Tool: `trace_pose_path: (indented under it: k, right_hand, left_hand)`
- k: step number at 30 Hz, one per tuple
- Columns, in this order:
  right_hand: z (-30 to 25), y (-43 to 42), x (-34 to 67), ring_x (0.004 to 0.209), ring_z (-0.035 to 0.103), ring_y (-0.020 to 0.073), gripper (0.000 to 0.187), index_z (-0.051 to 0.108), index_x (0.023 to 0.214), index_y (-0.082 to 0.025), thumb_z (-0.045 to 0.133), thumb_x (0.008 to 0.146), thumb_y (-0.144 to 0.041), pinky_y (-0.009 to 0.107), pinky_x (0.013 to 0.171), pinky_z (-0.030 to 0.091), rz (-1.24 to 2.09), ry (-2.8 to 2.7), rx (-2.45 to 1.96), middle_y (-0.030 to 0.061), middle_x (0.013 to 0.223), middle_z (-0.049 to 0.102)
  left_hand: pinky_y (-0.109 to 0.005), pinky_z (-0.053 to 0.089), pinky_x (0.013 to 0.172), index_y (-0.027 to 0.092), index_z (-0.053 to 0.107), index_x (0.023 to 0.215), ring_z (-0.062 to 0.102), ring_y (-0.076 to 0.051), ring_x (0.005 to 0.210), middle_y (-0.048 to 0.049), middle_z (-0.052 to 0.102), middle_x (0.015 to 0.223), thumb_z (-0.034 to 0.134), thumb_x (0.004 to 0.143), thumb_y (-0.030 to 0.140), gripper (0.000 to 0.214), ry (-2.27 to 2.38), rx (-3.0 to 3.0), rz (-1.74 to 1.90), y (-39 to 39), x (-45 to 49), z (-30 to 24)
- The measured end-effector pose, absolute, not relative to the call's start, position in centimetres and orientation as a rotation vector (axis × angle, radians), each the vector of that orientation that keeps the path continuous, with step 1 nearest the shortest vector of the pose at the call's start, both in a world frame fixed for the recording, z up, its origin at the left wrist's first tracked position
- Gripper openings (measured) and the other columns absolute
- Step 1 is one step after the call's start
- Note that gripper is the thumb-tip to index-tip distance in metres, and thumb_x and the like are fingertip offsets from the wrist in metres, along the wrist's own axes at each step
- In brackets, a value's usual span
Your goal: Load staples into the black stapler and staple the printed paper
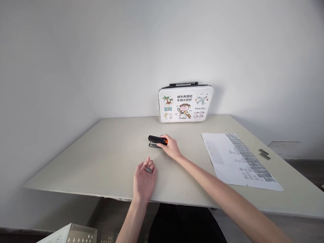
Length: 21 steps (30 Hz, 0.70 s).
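A black stapler [155, 138] with an orange patch at its rear sits in the middle of the table. My right hand [172, 147] grips its back end, thumb on the near side. Closer to the front edge, my left hand [144, 184] is turned palm up with its fingers curled. A short grey strip of staples [149, 170] lies across those fingers, held in the hand. Two more staple strips [264, 154] rest at the table's right side, away from both hands.
A white cartoon-printed case [186, 104] with a black handle stands against the wall at the back. To the right lies a printed paper sheet [220, 158] on the pale table [101, 162]. Below the table's front left is a white perforated basket [82, 233].
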State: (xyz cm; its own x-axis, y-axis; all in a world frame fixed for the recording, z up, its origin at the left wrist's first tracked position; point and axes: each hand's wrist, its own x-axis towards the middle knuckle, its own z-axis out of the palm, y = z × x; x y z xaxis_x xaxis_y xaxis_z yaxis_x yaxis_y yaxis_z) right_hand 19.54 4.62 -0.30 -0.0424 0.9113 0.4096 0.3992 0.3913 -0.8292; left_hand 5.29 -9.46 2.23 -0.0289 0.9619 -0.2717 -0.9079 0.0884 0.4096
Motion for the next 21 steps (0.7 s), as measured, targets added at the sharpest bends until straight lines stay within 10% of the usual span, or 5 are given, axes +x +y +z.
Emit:
trace_pose_path:
  k: [8,21]
  right_hand:
    - [2.3,4.8,16.0,0.116,0.062,0.0304,0.025,0.062,0.116,-0.022,0.065,0.091,-0.02,0.05,0.103,0.047,0.44,-1.765,-1.131,0.0141,0.123,0.069]
    - [1.6,-8.1,18.9,0.125,0.055,0.0305,0.013,0.065,0.102,-0.025,0.07,0.092,-0.018,0.049,0.101,0.054,0.237,-2.115,-1.015,0.0116,0.127,0.057]
  left_hand:
    - [-0.039,0.062,0.092,0.008,0.052,0.14,0.067,-0.03,0.122,-0.0251,0.063,0.135,0.044,0.103,0.026,0.042,0.586,0.031,1.519,-9.2,5.2,2.0]
    - [-0.042,0.056,0.104,0.006,0.05,0.145,0.059,-0.031,0.135,-0.0254,0.057,0.146,0.038,0.107,0.031,0.047,0.56,0.179,1.422,-9.3,5.0,1.9]
